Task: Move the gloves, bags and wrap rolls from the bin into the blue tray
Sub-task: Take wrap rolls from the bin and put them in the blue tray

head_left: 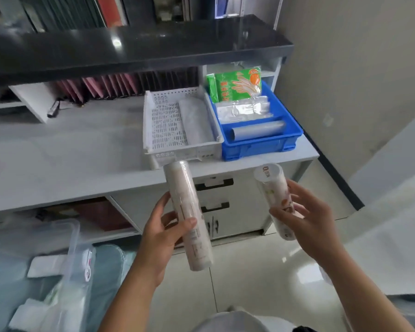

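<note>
My left hand (162, 236) grips a long pale wrap roll (186, 204), held in front of the desk edge. A shorter printed wrap roll (272, 188) is in my right hand (307, 219), tilted with its cap end up. The blue tray (256, 146) stands on the desk's right end. In it are a green pack of gloves (235, 86), clear bags (243, 111) and a grey roll (258, 131). Left of the tray, touching it, sits the white perforated bin (164, 125) with one white roll (195, 121) lying along its right side.
A dark shelf (130, 51) overhangs the back of the desk (70, 149), with folders beneath it. Drawers (213, 188) are below the desk front. A clear plastic box (70, 259) with packets stands on the floor at lower left. A wall closes the right side.
</note>
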The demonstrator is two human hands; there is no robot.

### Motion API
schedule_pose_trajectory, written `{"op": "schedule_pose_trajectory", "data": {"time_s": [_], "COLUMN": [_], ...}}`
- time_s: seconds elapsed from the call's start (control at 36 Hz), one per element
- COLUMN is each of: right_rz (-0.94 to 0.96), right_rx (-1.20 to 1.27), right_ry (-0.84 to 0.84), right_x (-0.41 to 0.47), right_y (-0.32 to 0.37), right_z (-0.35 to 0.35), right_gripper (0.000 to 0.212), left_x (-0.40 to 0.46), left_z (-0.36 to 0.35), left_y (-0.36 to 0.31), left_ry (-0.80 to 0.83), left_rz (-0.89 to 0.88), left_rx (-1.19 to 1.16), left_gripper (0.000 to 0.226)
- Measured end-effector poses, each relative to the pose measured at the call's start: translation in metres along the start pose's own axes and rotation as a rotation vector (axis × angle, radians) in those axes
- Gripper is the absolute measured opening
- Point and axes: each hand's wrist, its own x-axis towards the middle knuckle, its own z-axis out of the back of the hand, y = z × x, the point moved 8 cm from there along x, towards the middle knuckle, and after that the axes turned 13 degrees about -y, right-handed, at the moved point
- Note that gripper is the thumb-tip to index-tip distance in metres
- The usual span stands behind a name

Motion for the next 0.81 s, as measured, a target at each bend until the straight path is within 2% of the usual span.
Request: {"op": "schedule_pose_trajectory", "data": {"time_s": [0.22, 0.5, 0.64, 0.81], "right_rz": [0.051, 0.108, 0.228, 0.274], "right_rx": [0.026, -0.006, -0.176, -0.433], "right_ry": [-0.021, 0.015, 0.095, 0.256], "right_x": [0.06, 0.123, 0.171, 0.237], "right_y": [-0.019, -0.021, 0.007, 0.03], "right_z": [0.042, 0.048, 0.04, 0.006], "right_gripper": [0.064, 0.064, 0.065, 0.065], "left_x": [0.027, 0.105, 0.157, 0.214], "left_z": [-0.054, -0.119, -0.15, -0.16], "left_y": [-0.025, -0.064, -0.076, -0.086], "left_ry": [-0.056, -0.037, -0.017, -0.072], "left_rz": [-0.089, -0.132, -0.12, -0.077], "left_rx": [0.103, 0.161, 0.108, 0.024], "left_gripper": [0.082, 0.081, 0.079, 0.072]}}
